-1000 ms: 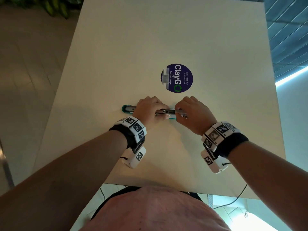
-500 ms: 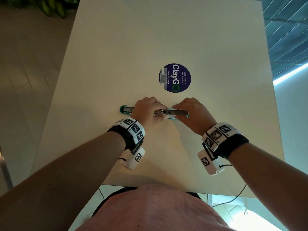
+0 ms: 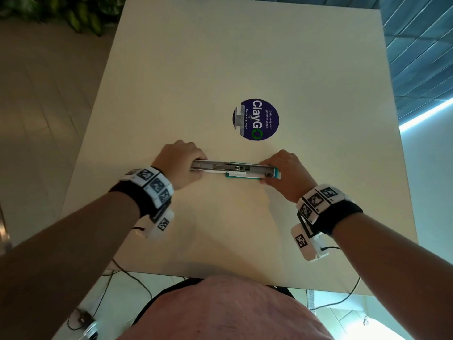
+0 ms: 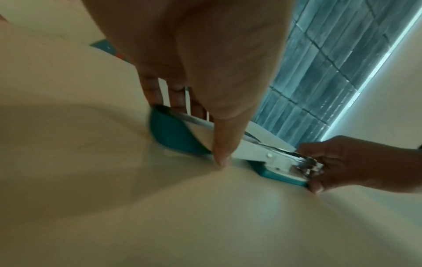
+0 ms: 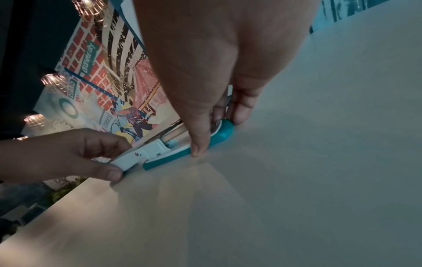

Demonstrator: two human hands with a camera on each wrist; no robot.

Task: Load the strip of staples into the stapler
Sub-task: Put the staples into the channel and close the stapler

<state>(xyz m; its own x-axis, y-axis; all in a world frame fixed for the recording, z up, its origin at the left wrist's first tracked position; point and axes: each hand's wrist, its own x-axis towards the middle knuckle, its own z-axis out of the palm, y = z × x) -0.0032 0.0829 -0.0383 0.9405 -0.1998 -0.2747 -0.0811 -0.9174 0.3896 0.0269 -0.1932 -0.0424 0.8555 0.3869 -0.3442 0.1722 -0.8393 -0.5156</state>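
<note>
- On the near half of the cream table (image 3: 171, 69), my left hand (image 3: 180, 163) pinches the left end of the opened stapler (image 3: 232, 169), thumb on the near side and fingers curled over the far side.
- My right hand (image 3: 285, 174) grips the right end in the same way, thumb pressed beside the teal base (image 5: 219, 137) and fingers wrapped behind it.
- I judge this two-ended hold keeps the stapler flat and steady, so the hinged top cannot spring shut while the channel is exposed.
- Between the hands, the stapler lies lengthwise, left to right, folded fully open; its metal magazine rail (image 3: 220, 165) faces up toward my head camera.
- The left wrist view shows the teal cover end (image 4: 173, 133) under my fingers, resting on the table.
- I cannot make out the strip of staples; whether it already sits in the rail is too small to tell.
- Beyond the stapler, well apart, a round purple sticker (image 3: 255, 119) is stuck to the tabletop.
- My guess is that the loading step is close to done, with closing the top to follow.
</note>
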